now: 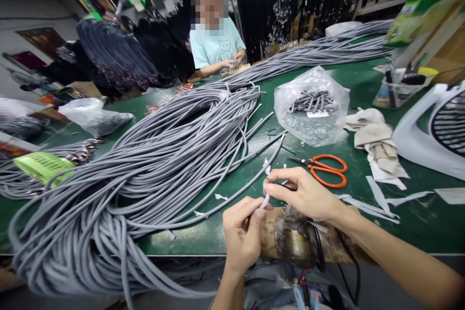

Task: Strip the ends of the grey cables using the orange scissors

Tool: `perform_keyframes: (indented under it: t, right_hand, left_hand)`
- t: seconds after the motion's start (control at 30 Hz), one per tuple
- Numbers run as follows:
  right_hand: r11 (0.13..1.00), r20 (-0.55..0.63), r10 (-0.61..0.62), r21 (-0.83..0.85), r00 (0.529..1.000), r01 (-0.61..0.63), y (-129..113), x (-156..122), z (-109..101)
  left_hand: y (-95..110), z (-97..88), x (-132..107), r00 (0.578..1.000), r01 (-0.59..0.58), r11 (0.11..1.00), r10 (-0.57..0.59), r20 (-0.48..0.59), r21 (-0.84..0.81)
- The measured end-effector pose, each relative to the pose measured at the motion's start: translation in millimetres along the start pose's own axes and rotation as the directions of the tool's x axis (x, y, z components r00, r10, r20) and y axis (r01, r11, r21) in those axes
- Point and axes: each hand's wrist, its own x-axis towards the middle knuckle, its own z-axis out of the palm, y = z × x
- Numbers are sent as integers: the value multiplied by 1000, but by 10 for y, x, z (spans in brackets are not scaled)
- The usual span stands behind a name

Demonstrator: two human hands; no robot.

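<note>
Between my two hands is a pale grey cable piece (267, 201), with most of its length hidden by fingers. My left hand (241, 232) pinches its lower part between thumb and forefinger. At its upper end, my right hand (301, 193) is closed in a pinch. Just below the hands, a worn metal fixture (296, 237) sits on a wooden block (269, 237) at the table's front edge. A large bundle of grey cables (174, 155) lies to the left. Orange-handled scissors (327, 169) rest beyond my right hand, partly open.
A clear plastic bag (310, 126) holds short dark grey pieces. Cloth gloves (378, 140), white strips (381, 203) and a white fan (428, 131) are at right. A green basket (43, 167) lies at left. Across the green table, a person (216, 43) handles something small.
</note>
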Motion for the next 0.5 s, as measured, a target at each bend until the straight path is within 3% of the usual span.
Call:
perform_keyframes:
  t: [0.1,0.2,0.27,0.37,0.5]
  right_hand:
    - [987,-5,-129,-93,992,128,-32,-35,-4]
    - [969,-55,-208,-145,977,199,-27,-54,-4]
    - [985,-83,-140,-113,987,130,-5,-40,5]
    - [1000,-35,0,25,999,1,16,-5,30]
    - [958,125,107,253,986,-136,-8,-7,63]
  left_hand:
    - [-3,26,-9,994,56,997,-51,-94,57]
    - [-34,76,-29,999,-27,976,31,-15,217]
    - [-57,98,-61,991,-132,953,126,38,274]
    - [-48,109,-106,972,-218,940,233,-27,262]
    - [42,131,-83,952,-94,977,144,-270,190]
